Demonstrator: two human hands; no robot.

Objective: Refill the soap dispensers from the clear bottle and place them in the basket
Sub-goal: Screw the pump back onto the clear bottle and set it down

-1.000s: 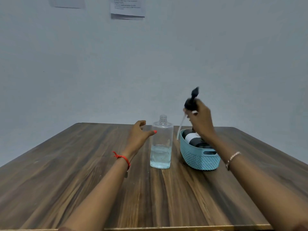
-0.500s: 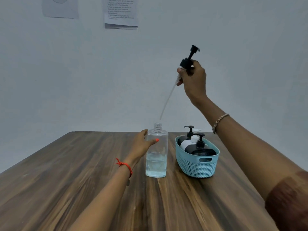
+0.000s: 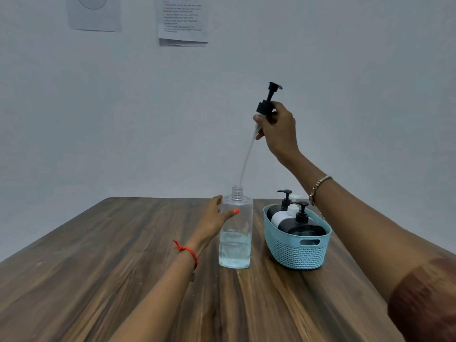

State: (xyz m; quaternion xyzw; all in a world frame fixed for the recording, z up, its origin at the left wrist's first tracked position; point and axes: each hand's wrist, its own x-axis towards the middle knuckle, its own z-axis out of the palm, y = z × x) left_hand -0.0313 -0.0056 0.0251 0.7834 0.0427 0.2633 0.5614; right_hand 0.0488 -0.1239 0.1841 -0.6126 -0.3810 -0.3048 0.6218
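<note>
I see a broad wooden table (image 3: pixel 103 267) with dark streaked grain, its near edge cut off by the frame. On it stands a teal plastic basket (image 3: pixel 296 253) with a perforated woven-look wall and a slot handle; inside sit soap dispensers (image 3: pixel 299 224) with dark and white bodies and black pump tops, packed so closely that I cannot count them with certainty. Just beside the basket, to its left, stands the clear plastic bottle (image 3: pixel 235 240), upright, its threaded neck open, smooth-walled and roughly a third full of clear liquid. My left hand (image 3: pixel 214 222) wraps the bottle's shoulder, thumb across the front, the other fingers hidden behind it. My right hand (image 3: pixel 277 129) is raised well above the table, fingers pinched on the ribbed collar of a black pump head (image 3: pixel 267 101), whose thin translucent tube (image 3: pixel 246 159) slants down with its tip just over the bottle's mouth. A red thread (image 3: pixel 188 251) circles the left wrist and a beaded bracelet (image 3: pixel 318 185) the right.
</note>
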